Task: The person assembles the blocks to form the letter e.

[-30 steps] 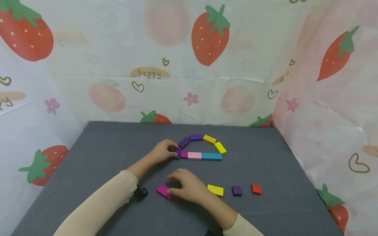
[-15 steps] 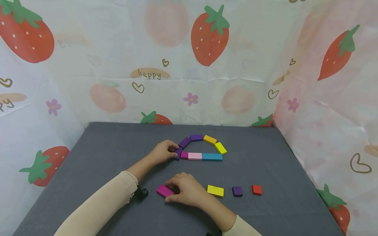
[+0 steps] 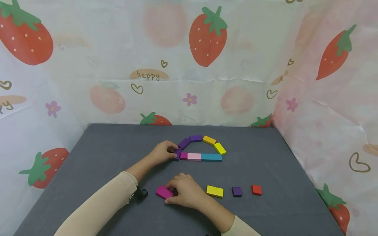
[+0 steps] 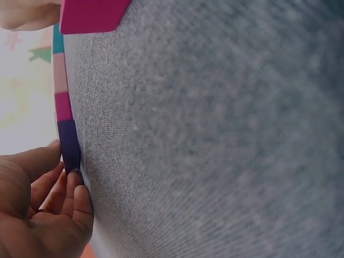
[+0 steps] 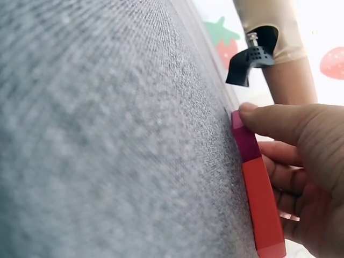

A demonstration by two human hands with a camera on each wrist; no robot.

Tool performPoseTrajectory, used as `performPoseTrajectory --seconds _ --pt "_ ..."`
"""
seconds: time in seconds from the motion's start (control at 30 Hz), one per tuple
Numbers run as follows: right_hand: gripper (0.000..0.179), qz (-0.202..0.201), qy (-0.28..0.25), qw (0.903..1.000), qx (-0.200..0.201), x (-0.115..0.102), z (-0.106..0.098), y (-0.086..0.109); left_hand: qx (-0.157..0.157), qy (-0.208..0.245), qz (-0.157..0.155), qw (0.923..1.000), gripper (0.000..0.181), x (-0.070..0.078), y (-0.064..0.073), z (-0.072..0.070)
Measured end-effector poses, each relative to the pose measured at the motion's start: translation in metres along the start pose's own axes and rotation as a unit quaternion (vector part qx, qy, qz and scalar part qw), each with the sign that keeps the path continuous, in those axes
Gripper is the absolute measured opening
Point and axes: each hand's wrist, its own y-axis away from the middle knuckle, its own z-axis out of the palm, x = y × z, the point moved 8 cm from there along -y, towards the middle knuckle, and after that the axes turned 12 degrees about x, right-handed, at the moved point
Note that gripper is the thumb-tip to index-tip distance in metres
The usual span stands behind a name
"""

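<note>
My left hand [image 3: 160, 152] pinches a purple block [image 4: 69, 142] at the left end of a curved row, thumb on one side and fingertips on the other. Beside that block runs a straight row: a small magenta block [image 3: 183, 156], a pink block [image 3: 194, 157] and a blue block [image 3: 211, 157]. Nearer the front, my right hand [image 3: 189, 191] holds a larger magenta block [image 3: 163, 192] between thumb and fingers. A red block [image 5: 263, 207] lines up with it in the right wrist view, hidden under this hand in the head view.
Two more purple blocks, an orange-yellow block [image 3: 209, 140] and a yellow block [image 3: 220, 148] continue the arc. To the right of my right hand lie another yellow block [image 3: 215, 191], a small purple block [image 3: 237, 191] and a red square block [image 3: 256, 190] on the grey cloth [image 3: 280, 170].
My right hand has shifted slightly toward me, its thumb and fingers now round the magenta block. The left hand stays at the purple block.
</note>
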Motion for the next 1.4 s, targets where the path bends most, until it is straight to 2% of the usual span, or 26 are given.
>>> performPoseTrajectory --seconds 0.13,0.47,0.67,1.03,1.2,1.4 --pt "0.037 0.001 0.002 1.0000 0.005 -0.002 0.000 0.000 0.000 0.001 -0.006 1.0000 0.027 -0.001 0.000 -0.001" --pt "0.032 0.018 0.001 0.9997 0.013 0.000 -0.002 -0.002 0.000 0.002 0.005 1.0000 0.027 0.002 0.000 0.000" --pt "0.031 0.043 0.003 0.9982 0.042 0.009 -0.014 -0.007 0.000 -0.003 0.008 1.0000 0.026 0.002 0.000 0.001" --pt "0.030 0.124 -0.008 0.9879 0.093 0.038 -0.035 -0.019 0.003 -0.006 0.014 0.9999 0.026 0.006 0.001 -0.001" --pt "0.031 0.153 -0.015 0.9829 0.102 0.052 -0.036 -0.023 0.003 -0.008 0.021 0.9997 0.026 0.007 0.002 -0.001" --pt "0.034 0.186 -0.003 0.9772 0.102 0.063 -0.034 -0.027 0.006 -0.007 0.014 0.9999 0.025 0.006 0.001 0.000"
